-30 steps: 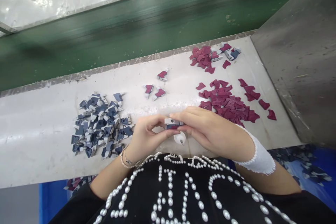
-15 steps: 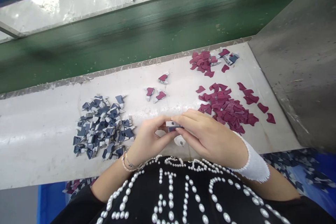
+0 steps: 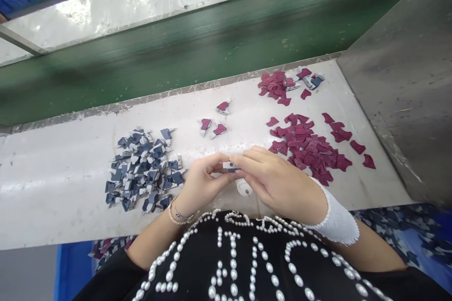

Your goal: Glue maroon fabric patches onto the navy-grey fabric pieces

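Observation:
Close to my chest, my left hand [image 3: 202,183] and my right hand [image 3: 278,181] meet over the white table [image 3: 52,188]. Together they pinch one small grey and blue piece [image 3: 230,166] between fingertips. A small white glue bottle [image 3: 243,188] sits just below the hands. To the left lies a heap of blue and grey pieces [image 3: 144,169]. A spread of dark red pieces [image 3: 310,146] lies to the right, touching my right hand's far side.
Three finished red and grey pieces [image 3: 213,120] lie beyond the hands. A second red cluster [image 3: 278,85] with a few mixed pieces sits at the far right. A green conveyor belt [image 3: 176,51] runs behind the table. A grey metal panel [image 3: 406,80] stands on the right.
Both hands have kept their pinch on the small piece, turning it slightly. The view has shifted a little; nothing on the table moved.

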A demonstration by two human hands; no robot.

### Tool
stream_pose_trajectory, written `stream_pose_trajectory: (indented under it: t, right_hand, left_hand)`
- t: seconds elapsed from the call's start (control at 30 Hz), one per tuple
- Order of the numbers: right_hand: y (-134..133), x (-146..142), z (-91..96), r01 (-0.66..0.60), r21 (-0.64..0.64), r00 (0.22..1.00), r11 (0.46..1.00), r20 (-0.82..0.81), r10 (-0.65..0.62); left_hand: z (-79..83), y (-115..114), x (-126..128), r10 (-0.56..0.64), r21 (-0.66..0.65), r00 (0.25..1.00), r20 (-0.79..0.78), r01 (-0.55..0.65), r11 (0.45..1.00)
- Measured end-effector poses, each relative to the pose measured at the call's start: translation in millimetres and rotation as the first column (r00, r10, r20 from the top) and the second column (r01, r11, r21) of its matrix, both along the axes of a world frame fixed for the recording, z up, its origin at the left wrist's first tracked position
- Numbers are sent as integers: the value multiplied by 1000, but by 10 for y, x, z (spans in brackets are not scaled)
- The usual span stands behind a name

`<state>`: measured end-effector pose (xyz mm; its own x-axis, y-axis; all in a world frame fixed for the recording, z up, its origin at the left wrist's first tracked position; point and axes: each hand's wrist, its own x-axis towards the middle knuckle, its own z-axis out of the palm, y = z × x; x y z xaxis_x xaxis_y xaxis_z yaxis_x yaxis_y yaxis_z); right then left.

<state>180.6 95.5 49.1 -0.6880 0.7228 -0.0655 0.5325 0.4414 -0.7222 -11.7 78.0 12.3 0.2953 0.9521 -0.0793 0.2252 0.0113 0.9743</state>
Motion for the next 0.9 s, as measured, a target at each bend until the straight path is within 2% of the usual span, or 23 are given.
stream_pose_trajectory:
  t: [0.2,0.37,0.5,0.6,0.67,0.77,0.83,0.9]
  right_hand:
    - [52,-37,-81,-1,-40,1000,999,-12,0]
    - [101,-127,-163,30,-79,999,996,-39,-33]
    - [275,-307,-338,54,-80,997,995,-51,-58]
    - [514,-410,-474,97,-117,993,988,-50,-103]
    - [649,-394,-527,143,-141,988,980,-29,-149]
    - [684,-204,-546,192,-159,981,968,17,-192]
    - [573,-5,-548,177,-176,984,968,30,-174]
    - [392,178,-568,110,-219,994,970,14,-110]
  left_hand:
    - [1,47,-72,-77,-179,995,-64,64,982]
    - [-107,53,-81,-18,-146,1000,-25,14,989]
    - [-251,145,-137,14,-139,986,-168,-38,990]
    - [-235,289,-358,111,-49,941,-320,-134,990]
    - [-165,389,-599,235,60,857,-458,-234,970]
    - [-73,483,-975,409,236,631,-659,-343,909]
    - [-71,502,-1148,449,300,490,-747,-354,886]
    - [-118,509,-1227,435,316,403,-805,-328,890]
